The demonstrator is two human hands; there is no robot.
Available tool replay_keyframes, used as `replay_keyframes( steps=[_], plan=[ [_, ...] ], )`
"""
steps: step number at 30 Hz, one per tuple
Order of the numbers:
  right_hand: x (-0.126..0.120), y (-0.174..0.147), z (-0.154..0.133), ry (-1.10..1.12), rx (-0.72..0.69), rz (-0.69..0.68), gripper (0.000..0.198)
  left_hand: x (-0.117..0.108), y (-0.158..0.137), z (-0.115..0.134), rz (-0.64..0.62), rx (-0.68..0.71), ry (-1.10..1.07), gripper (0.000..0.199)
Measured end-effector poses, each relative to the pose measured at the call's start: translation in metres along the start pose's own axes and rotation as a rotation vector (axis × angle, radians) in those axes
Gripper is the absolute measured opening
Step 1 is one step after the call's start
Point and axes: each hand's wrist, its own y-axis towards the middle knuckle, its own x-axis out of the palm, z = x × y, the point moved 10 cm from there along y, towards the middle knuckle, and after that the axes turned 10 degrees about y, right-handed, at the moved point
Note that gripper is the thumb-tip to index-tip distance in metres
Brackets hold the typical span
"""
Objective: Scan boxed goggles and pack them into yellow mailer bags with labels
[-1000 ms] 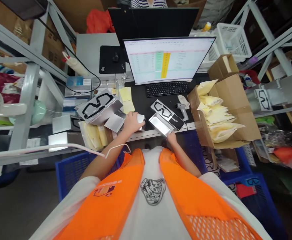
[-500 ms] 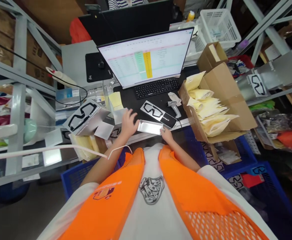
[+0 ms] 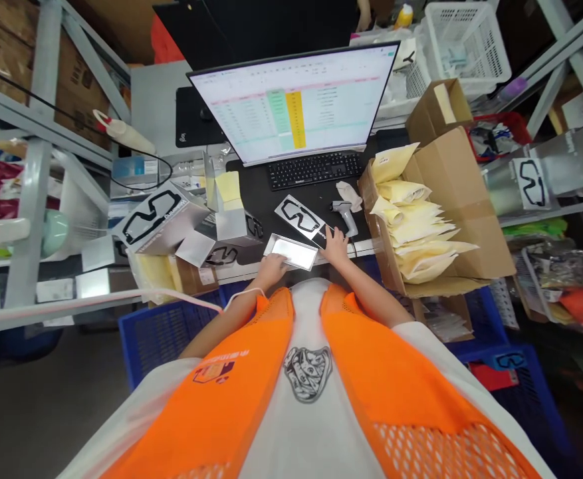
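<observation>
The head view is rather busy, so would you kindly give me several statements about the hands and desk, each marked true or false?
1. The right hand is at the black end of the goggle-printed box lid. True.
2. The monitor is blank. False: it shows a spreadsheet with green and yellow columns.
3. The left hand touches the open silver tray. True.
4. The goggle-printed box lid covers the silver tray. False: it lies just beyond the tray, which is uncovered.
5. The barcode scanner lies between the goggle-printed box lid and the cardboard box of yellow envelopes. True.
</observation>
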Motion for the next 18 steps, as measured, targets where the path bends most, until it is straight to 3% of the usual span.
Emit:
replay_keyframes(
  steps=[6, 12, 18],
  plan=[
    [-0.018, 0.013, 0.001, 0.016, -0.049, 0.008, 0.090, 0.009, 0.011, 0.002, -0.016, -0.006, -0.013, 0.033],
    [-0.091, -0.003, 0.013, 0.071, -0.031, 0.145, 0.084, 0.002, 0.017, 0.007, 0.060, -0.087, -0.086, 0.033],
    [-0.152, -0.039, 0.042, 0.168, -0.101, 0.251, 0.084, -0.007, 0.031, 0.032, 0.070, -0.103, -0.122, 0.038]
  ],
)
